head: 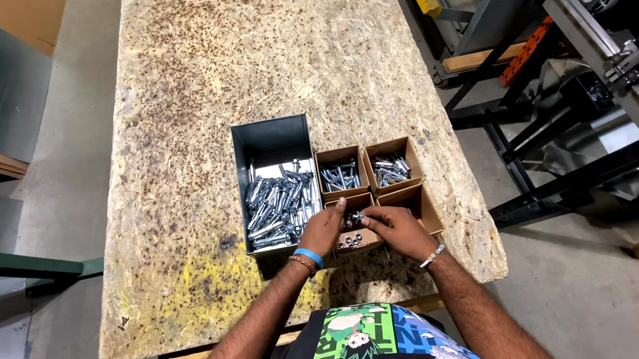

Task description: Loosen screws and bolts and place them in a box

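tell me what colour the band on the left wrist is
Bright blue wristband on the left wrist, beside a brown beaded bracelet; head view.

A chipboard worktable (260,45) stands on grey concrete floor (597,301), with black metal machinery (601,98) to its right.

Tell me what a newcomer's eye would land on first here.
First, the grey metal bin at the middle of the chipboard table, heaped with shiny silver bolts. Next, the four small cardboard boxes just right of it, the two far ones holding smaller metal parts. Then the left hand and right hand, meeting over the near-left box around a small silver piece.
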